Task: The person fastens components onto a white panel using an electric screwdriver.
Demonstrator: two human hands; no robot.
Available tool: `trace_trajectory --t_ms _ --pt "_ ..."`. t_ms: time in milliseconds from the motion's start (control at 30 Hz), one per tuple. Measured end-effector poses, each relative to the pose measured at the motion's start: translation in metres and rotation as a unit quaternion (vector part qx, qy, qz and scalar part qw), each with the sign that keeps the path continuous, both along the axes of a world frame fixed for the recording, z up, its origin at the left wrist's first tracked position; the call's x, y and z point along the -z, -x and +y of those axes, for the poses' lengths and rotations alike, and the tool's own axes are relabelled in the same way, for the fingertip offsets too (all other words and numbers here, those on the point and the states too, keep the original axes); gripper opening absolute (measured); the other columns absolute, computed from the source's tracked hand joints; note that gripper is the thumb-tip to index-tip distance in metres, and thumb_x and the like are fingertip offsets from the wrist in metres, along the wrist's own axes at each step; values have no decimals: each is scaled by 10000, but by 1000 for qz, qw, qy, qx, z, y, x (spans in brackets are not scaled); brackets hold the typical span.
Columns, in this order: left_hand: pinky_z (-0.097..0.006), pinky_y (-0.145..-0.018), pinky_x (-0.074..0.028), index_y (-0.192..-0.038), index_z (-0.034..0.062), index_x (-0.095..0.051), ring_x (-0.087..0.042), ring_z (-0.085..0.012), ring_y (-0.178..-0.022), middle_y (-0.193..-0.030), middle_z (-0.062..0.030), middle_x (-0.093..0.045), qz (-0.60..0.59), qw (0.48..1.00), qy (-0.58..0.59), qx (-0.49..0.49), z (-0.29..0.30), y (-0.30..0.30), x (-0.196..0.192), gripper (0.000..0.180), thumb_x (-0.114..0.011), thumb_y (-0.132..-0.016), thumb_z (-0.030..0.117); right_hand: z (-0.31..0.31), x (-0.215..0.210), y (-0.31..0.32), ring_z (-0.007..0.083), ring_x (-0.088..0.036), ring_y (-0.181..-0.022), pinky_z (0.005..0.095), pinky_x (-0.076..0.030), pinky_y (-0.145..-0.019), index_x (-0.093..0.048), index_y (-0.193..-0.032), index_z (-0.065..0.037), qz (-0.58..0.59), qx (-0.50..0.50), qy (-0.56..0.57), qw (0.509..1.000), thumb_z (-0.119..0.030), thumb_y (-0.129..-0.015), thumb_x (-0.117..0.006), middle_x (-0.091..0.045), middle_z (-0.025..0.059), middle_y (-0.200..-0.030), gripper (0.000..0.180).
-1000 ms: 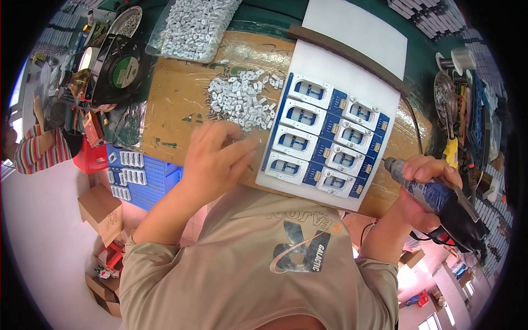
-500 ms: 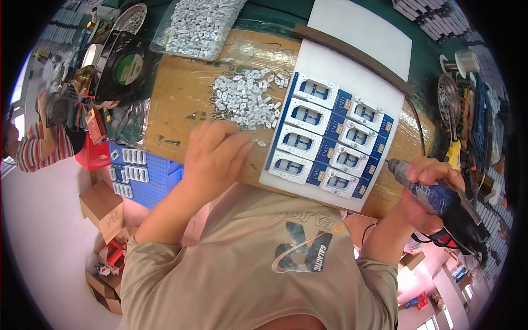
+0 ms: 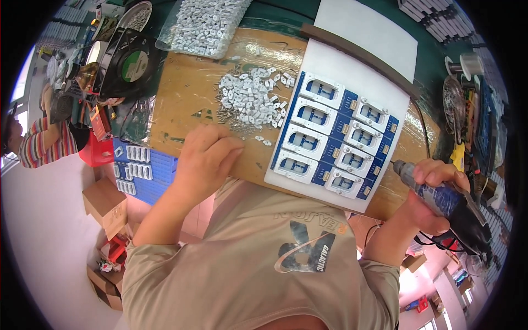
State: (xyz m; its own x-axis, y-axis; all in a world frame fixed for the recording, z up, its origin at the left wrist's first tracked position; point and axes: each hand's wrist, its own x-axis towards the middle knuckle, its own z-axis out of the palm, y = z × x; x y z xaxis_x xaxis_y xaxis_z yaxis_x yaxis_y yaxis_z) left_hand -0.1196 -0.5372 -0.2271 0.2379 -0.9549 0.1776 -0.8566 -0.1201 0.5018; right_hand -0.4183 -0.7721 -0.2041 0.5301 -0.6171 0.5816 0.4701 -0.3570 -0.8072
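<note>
My right hand (image 3: 432, 192) grips an electric screwdriver (image 3: 443, 199) with a dark body, its tip pointing left toward the blue circuit boards (image 3: 336, 125). These boards lie on a white foam sheet (image 3: 399, 52) and carry two columns of white plastic frames (image 3: 313, 114). Screws show on the right-hand column. My left hand (image 3: 206, 159) rests at the near side of the brown work board, its fingers curled together; anything in them is hidden. Just beyond it lies a heap of small white plastic pieces (image 3: 250, 96), with loose screws (image 3: 228, 116) along its left side.
A clear bag of white pieces (image 3: 206, 25) lies at the back. A black fan (image 3: 129, 66) stands at the left, near another person's striped sleeve (image 3: 47, 143). A dark bar (image 3: 360, 58) crosses the foam. Wire spools (image 3: 467, 65) and tools line the right.
My left hand has drawn back a little from the loose white pieces, with its fingers more curled. The whole view has shifted slightly; the right hand keeps its hold on the screwdriver.
</note>
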Motion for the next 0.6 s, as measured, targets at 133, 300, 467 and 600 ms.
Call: trace_trajectory --t_ms 133,300,467,600 --pt "-387 -683 -438 -958 75 -630 -560 -281 -772 -879 -75 -601 27 999 11 22 -4 1 -6 220 -660 -748 18 0 0 0 239 -557 -717 344 -490 -619 -391 -1312 -8 -19 14 -5 1000 -614 -758 -663 -552 143 -884 864" --pt "-385 -682 -470 -1010 67 -632 -580 -297 -804 -917 -99 -626 47 998 27 26 -14 6 -12 278 -632 -748 -22 -2 5 1 242 -563 -722 343 -498 -627 -398 -1306 -4 -21 10 -10 1000 -622 -746 -671 -553 143 -886 877" --pt "-377 -662 -466 -974 70 -648 -575 -283 -786 -896 -88 -615 51 997 36 52 -23 12 -3 254 -661 -731 -5 0 -4 7 235 -530 -736 372 -433 -658 -422 -1306 -46 9 21 -11 1000 -633 -783 -618 -544 118 -894 810" --pt "-365 -646 -443 -908 75 -651 -550 -267 -747 -847 -65 -586 19 997 56 46 -24 12 2 202 -687 -717 19 -1 0 3 228 -530 -737 369 -430 -660 -433 -1301 -48 -8 7 -26 1000 -638 -778 -620 -544 116 -898 810"
